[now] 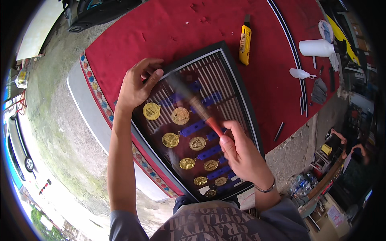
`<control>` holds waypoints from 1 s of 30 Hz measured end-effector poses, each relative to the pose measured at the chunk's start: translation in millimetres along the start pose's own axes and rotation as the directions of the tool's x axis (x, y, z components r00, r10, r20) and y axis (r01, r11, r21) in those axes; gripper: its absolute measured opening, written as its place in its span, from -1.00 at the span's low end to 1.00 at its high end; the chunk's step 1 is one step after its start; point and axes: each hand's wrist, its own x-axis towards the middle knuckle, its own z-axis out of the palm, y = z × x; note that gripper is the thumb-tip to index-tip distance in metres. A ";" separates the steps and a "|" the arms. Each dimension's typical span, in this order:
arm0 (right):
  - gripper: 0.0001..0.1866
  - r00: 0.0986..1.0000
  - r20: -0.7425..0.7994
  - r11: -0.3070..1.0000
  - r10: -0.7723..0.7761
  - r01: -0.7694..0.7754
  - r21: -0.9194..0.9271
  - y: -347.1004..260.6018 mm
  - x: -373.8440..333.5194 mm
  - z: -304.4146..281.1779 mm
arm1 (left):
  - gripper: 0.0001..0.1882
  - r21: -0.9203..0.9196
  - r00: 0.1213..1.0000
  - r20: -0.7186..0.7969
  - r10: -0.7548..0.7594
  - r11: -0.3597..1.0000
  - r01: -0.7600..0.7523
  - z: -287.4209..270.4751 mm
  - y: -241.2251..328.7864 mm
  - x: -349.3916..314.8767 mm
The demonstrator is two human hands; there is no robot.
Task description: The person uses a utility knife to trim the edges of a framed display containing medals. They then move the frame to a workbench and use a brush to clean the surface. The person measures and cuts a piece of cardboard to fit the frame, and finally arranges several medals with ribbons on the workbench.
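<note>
A black-edged display frame (238, 76) lies tilted on the red cloth, its near end close to my body. Behind its glossy front hang several gold-coloured medals (170, 140) on blue ribbons (192, 128). My left hand (138, 82) is closed on the frame's far-left edge, thumb on the near side and fingers curled beyond it. In my right hand (241, 154) is the red handle of a brush (197, 105). Its dark bristle end is smeared by motion above the upper medals, and I cannot tell whether it touches the glass.
A yellow cutter (245, 44) lies beyond the frame on the red cloth (152, 28). Farther right are a white bottle (317, 48), a small squeeze bottle (301, 74), a grey rag (319, 91) and long dark strips (292, 40). Another person's hands (358, 150) show at far right.
</note>
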 end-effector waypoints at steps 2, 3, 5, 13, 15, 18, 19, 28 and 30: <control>-0.74 0.993 0.047 0.793 0.113 -0.118 0.598 -9.9 0.1 10.2 | -0.61 -0.013 1.000 -0.023 0.006 1.000 -0.007 2.1 -1.0 0.1; -0.70 0.984 0.094 0.554 0.150 -0.163 0.817 -13.6 0.1 12.8 | -0.61 -0.017 1.000 -0.024 0.001 1.000 -0.001 2.4 -1.2 0.0; -0.64 0.980 0.166 0.348 0.113 -0.196 0.917 -16.5 5.2 10.4 | -0.62 -0.019 1.000 -0.028 0.003 1.000 -0.004 2.5 -0.9 -0.7; -0.64 0.990 0.054 0.314 0.131 -0.093 0.945 11.2 35.3 -20.7 | -0.64 0.006 0.998 -0.048 0.029 1.000 -0.028 3.3 -0.1 -2.1; -0.58 0.993 -0.078 0.608 0.090 0.007 0.794 20.7 35.2 -12.0 | -0.65 0.010 0.998 -0.051 0.033 0.999 -0.032 3.9 -1.6 -2.0; -0.67 0.959 0.265 0.700 -0.100 -0.121 0.704 23.6 11.7 -16.9 | -0.65 -0.008 0.999 -0.035 0.041 0.999 -0.041 3.0 -2.8 -1.7; -0.68 0.948 0.305 0.726 -0.092 -0.146 0.672 20.8 6.1 -16.1 | -0.65 -0.018 0.999 -0.027 0.044 0.999 -0.045 3.0 -3.3 -1.5; -0.55 0.994 0.094 0.226 -0.062 -0.078 0.971 62.5 45.3 -16.9 | -0.61 0.046 1.000 -0.015 -0.016 0.999 0.017 4.5 2.1 -3.4; -0.56 0.999 0.036 0.271 0.001 -0.035 0.962 59.9 43.4 -6.0 | -0.60 0.059 0.999 0.002 -0.034 0.998 0.033 4.1 3.7 -3.8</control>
